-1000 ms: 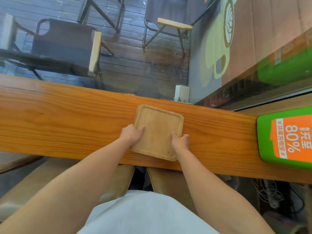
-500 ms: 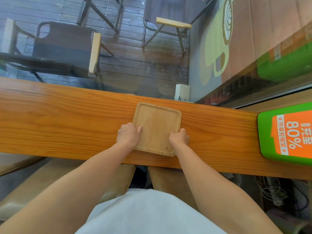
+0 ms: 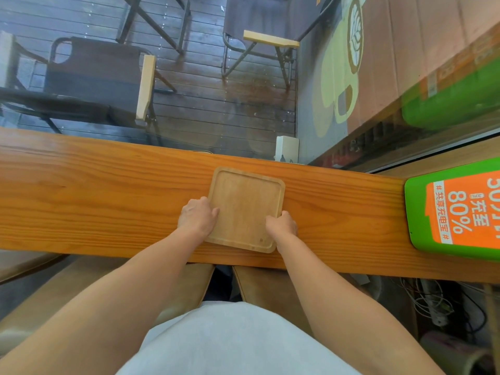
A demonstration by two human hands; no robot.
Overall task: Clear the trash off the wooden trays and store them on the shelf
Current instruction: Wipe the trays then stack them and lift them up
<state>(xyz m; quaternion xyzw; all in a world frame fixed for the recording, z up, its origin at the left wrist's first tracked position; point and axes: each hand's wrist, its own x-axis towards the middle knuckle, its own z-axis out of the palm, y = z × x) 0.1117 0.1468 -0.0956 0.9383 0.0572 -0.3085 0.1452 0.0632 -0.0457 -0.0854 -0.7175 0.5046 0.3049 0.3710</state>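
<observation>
A square light wooden tray [image 3: 247, 201] with a raised rim lies flat on the long orange-brown wooden counter [image 3: 108, 201], and nothing sits on it. My left hand [image 3: 197, 216] grips the tray's left edge, thumb on the rim. Around the lower right edge my right hand [image 3: 281, 224] is curled. Both forearms reach in from below. No trash or shelf shows in the view.
A green and orange power-bank stand [image 3: 457, 209] sits on the counter at the right. A small white box [image 3: 287, 148] stands at the counter's far edge against the window glass. Chairs stand outside on dark decking. Wooden stools and cables lie below the counter.
The tray has turned slightly counter-clockwise and squared up on the counter. Both hands shifted outward from its near corners to its left and right edges.
</observation>
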